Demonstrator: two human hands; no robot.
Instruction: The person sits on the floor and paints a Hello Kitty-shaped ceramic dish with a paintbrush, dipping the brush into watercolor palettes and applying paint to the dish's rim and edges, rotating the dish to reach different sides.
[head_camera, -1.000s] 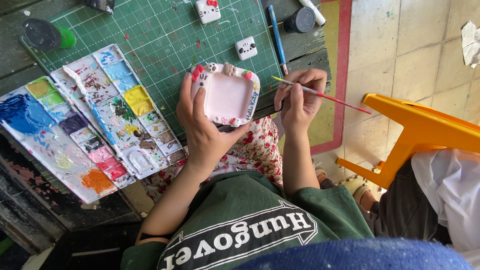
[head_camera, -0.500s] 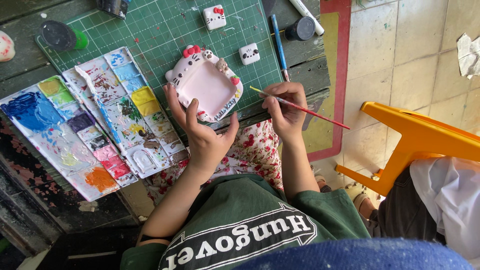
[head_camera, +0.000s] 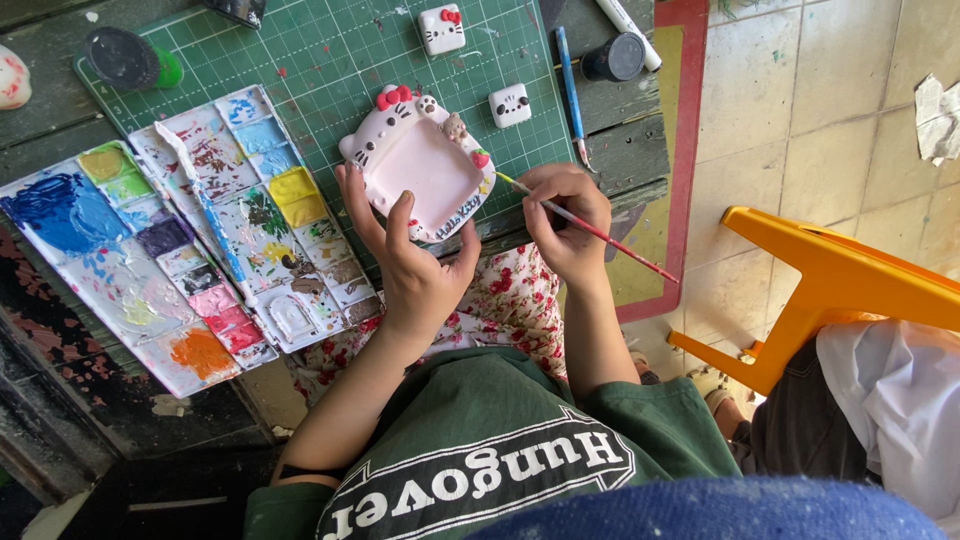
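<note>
The left hand (head_camera: 410, 262) grasps a small pink cat-shaped clay dish (head_camera: 420, 170) by its near edge, fingers curled up around both sides, holding it over the near part of the green cutting mat (head_camera: 330, 60). The right hand (head_camera: 565, 222) is pinched around a thin paintbrush (head_camera: 590, 230), whose tip touches the right rim of the dish while the red handle slants away toward the yellow stool (head_camera: 850, 280) well to the right of the mat. Compared with a second ago, the dish has been turned and carried up and leftward, farther onto the mat, so the red bow now sits at its upper left corner; the right hand has followed and drawn closer to the dish. Left of the dish, overlapping the mat's left edge, lie two paint palettes (head_camera: 180, 250) smeared with blue, yellow, orange and pink, unchanged in place. On the mat beyond the dish sit two small white square clay pieces (head_camera: 510, 105), one just beside its far right corner, the other farther up. A blue-handled brush (head_camera: 570, 90) lies along the mat's right edge, with a dark round cap (head_camera: 612, 58) just beyond it.
</note>
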